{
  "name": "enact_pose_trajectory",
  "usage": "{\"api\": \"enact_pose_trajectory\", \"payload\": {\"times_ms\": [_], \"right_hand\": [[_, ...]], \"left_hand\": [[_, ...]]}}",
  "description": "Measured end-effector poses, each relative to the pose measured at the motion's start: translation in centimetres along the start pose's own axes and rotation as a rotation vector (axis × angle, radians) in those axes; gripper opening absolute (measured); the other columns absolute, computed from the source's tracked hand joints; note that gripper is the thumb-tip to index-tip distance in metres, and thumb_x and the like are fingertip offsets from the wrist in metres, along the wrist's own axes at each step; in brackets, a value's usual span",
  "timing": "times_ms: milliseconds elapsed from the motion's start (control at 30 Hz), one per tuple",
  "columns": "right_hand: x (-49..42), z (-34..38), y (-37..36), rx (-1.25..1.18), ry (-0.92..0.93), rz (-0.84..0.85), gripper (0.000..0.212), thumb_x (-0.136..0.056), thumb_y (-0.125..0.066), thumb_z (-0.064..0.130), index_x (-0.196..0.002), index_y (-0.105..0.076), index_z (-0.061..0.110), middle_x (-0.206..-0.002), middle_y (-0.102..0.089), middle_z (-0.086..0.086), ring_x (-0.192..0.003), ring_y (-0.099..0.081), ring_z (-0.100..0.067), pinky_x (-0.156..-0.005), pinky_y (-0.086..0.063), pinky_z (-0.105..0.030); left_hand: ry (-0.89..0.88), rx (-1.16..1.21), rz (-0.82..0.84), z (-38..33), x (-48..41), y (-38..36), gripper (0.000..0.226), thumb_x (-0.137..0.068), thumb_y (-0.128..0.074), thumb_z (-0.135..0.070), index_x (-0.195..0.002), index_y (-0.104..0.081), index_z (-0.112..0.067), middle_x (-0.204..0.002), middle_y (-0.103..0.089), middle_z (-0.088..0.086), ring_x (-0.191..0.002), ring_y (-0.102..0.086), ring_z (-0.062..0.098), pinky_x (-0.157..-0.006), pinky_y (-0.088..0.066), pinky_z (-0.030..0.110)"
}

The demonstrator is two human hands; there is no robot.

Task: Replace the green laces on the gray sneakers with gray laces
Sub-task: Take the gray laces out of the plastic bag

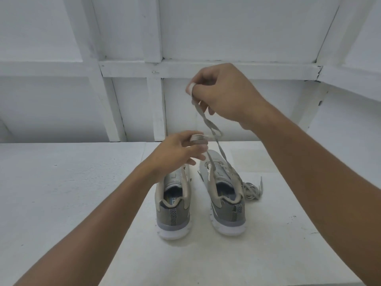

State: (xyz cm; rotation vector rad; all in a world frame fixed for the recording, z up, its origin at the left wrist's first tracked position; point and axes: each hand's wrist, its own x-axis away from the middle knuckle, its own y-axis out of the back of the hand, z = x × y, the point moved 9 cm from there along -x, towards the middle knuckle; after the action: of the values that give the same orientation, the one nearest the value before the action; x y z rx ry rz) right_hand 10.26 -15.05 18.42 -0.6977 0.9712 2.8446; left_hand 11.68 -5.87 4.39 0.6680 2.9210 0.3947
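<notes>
Two gray sneakers stand side by side on the white table, heels toward me: the left sneaker [174, 205] and the right sneaker [224, 201]. A gray lace [213, 131] rises from the right sneaker's eyelets. My right hand [222, 96] is raised above the shoes and pinches the lace's upper end. Lower down, my left hand [181, 151] hovers over the left sneaker's front and holds a loop of the same lace between its fingers. A loose bundle of lace [252, 189] lies on the table to the right of the right sneaker; its colour looks grayish.
The white table [72, 193] stretches to both sides of the shoes. Behind it is a white wall with framed panels [132, 69], and a white ledge [350, 79] runs along the right.
</notes>
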Motion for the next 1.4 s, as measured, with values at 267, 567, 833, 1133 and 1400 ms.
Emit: {"api": "enact_pose_trajectory", "payload": {"times_ms": [267,567,833,1133,1400], "right_hand": [[2.1,-2.1,-1.1,0.061,-0.068,0.123,0.01,-0.086,-0.062,0.022,-0.087,-0.071,0.022,-0.068,-0.065,0.007,-0.055,-0.056,0.0,-0.058,-0.044,-0.017],[7.1,-11.2,1.7,-0.064,-0.345,0.093,0.042,-0.079,-0.072,0.03,-0.117,-0.055,0.026,-0.076,-0.052,0.004,-0.063,-0.048,-0.008,-0.058,-0.038,-0.026],[9.5,-15.8,1.5,0.275,-0.48,0.151,0.02,-0.093,-0.059,0.029,-0.081,-0.073,0.021,-0.087,-0.07,-0.001,-0.081,-0.064,-0.023,-0.077,-0.05,-0.035],[5.5,-8.2,5.6,-0.144,-0.222,-0.01,0.012,-0.088,-0.065,0.014,-0.084,-0.069,0.004,-0.053,-0.057,0.005,-0.047,-0.044,-0.01,-0.048,-0.035,-0.019],[3.4,-4.5,1.5,-0.138,-0.123,0.103,0.01,-0.089,-0.064,0.016,-0.083,-0.069,0.009,-0.069,-0.068,0.0,-0.054,-0.054,-0.009,-0.051,-0.041,-0.018]], "left_hand": [[-0.158,0.036,-0.035,-3.6,-0.6,-1.4,0.029,-0.098,-0.055,-0.027,-0.104,-0.067,-0.002,-0.091,-0.074,0.002,-0.081,-0.073,0.015,-0.074,-0.057,0.031],[-0.157,0.325,-0.095,-6.7,-1.4,0.0,0.018,-0.097,-0.056,-0.018,-0.09,-0.067,-0.006,-0.081,-0.072,0.003,-0.074,-0.07,0.017,-0.07,-0.055,0.027],[-0.18,0.428,-0.059,-8.4,-1.2,0.4,0.017,-0.098,-0.053,-0.016,-0.089,-0.064,-0.007,-0.079,-0.069,0.002,-0.072,-0.068,0.015,-0.063,-0.055,0.022],[-0.131,0.335,-0.169,-5.7,-0.7,2.9,0.016,-0.097,-0.056,-0.017,-0.09,-0.066,-0.006,-0.083,-0.069,0.006,-0.073,-0.069,0.017,-0.065,-0.055,0.025],[-0.039,0.068,-0.255,-2.6,-0.3,2.9,0.019,-0.096,-0.059,-0.02,-0.086,-0.071,-0.008,-0.077,-0.074,0.003,-0.072,-0.072,0.018,-0.067,-0.058,0.028]]}}
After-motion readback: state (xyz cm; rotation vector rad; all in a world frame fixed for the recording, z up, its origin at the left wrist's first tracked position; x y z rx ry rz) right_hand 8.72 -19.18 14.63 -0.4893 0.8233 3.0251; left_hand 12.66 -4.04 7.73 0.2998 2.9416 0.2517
